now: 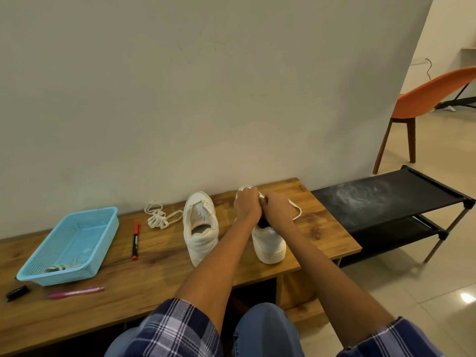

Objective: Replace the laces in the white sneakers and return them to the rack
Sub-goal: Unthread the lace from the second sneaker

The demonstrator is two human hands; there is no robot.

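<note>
Two white sneakers stand on the wooden bench (159, 261), heels toward me. The left sneaker (200, 228) has no lace in it. My left hand (247, 205) and my right hand (277, 206) are closed together over the front of the right sneaker (269, 243), pinching its white lace (296, 210). One end of that lace loops out to the right on the bench. A loose bundled white lace (159, 216) lies left of the laceless sneaker. The black two-tier shoe rack (391, 199) stands to the right of the bench.
A light blue plastic basket (69, 246) with some lace in it sits at the bench's left. A red marker (135, 240), a pink pen (77, 292) and a small black object (16, 292) lie near it. An orange chair (427, 99) stands behind the rack. A wall backs the bench.
</note>
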